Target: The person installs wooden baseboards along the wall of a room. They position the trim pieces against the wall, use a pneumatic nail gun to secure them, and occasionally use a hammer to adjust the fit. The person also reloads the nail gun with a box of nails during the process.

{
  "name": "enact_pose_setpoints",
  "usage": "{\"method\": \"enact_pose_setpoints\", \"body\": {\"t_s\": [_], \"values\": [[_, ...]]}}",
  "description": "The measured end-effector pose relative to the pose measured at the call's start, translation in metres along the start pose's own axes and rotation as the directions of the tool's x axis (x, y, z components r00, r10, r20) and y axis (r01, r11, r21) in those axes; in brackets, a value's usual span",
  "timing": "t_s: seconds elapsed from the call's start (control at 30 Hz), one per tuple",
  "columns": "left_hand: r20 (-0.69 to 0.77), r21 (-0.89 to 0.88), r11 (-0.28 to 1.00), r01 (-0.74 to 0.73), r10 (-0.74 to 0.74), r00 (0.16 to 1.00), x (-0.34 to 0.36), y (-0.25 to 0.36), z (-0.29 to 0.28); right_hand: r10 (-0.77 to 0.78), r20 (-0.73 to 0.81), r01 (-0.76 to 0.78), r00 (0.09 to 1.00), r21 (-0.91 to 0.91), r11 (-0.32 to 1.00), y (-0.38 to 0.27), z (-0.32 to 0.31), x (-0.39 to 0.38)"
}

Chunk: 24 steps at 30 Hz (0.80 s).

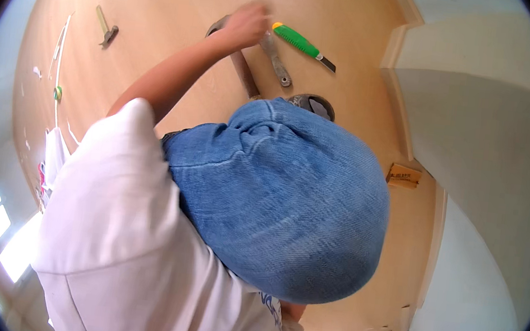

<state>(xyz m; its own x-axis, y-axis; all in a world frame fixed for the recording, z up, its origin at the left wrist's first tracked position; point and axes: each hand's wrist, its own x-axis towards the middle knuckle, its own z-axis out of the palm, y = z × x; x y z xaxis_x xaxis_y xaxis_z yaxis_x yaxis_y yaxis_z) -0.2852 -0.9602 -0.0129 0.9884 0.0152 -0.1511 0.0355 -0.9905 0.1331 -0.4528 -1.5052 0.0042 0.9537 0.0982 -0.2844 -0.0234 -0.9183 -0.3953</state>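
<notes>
Reaching out over the wooden floor, my left hand [249, 23] is smeared by motion, its fingers apparently curled; whether it holds anything cannot be made out. Partly behind it lies a hammer [244, 73] with a brown handle. Beside the hand is a putty knife [277, 62] with a clear, worn handle, its far end blurred close to the fingers. Just right of that rests a green utility knife [297, 40] with a yellow end and its blade out. A sliver of my right arm [292, 310] shows below my jeans-clad knee [300, 201]; the right hand cannot be made out.
A second, smaller hammer [106, 27] lies far left. White strips [60, 66] and a green tape roll [58, 94] are along the left side. My shoe [315, 105] pokes out past the knee. A small brown box [404, 175] sits near the right wall [476, 123].
</notes>
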Motion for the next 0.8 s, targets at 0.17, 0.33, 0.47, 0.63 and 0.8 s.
{"method": "enact_pose_setpoints", "body": {"t_s": [0.17, 0.33, 0.47, 0.63, 0.8], "values": [[0.275, -0.46, 0.456, 0.762, -0.743, 0.611, -0.111, -0.018, 0.073, 0.076, 0.036, -0.07, 0.996, -0.143, 0.987, 0.02, 0.014, 0.011], [0.047, -0.407, 0.532, 0.742, -0.8, 0.599, -0.096, -0.004, 0.088, 0.041, 0.04, -0.035, 0.998, -0.159, 0.987, 0.006, 0.018, 0.033], [0.375, -0.742, 0.139, 0.655, -0.724, 0.578, -0.088, -0.025, 0.037, -0.023, 0.014, 0.024, 1.0, -0.146, 0.989, 0.011, 0.017, 0.038], [0.064, -0.662, 0.553, 0.506, -0.631, 0.773, -0.078, -0.011, -0.02, 0.093, 0.121, -0.073, 0.988, -0.161, 0.984, -0.03, -0.024, 0.055], [-0.063, -0.853, 0.522, 0.01, -0.123, 0.99, -0.022, 0.065, -0.075, -0.097, 0.052, 0.077, 0.994, 0.296, 0.952, -0.174, -0.089, 0.118]]}}
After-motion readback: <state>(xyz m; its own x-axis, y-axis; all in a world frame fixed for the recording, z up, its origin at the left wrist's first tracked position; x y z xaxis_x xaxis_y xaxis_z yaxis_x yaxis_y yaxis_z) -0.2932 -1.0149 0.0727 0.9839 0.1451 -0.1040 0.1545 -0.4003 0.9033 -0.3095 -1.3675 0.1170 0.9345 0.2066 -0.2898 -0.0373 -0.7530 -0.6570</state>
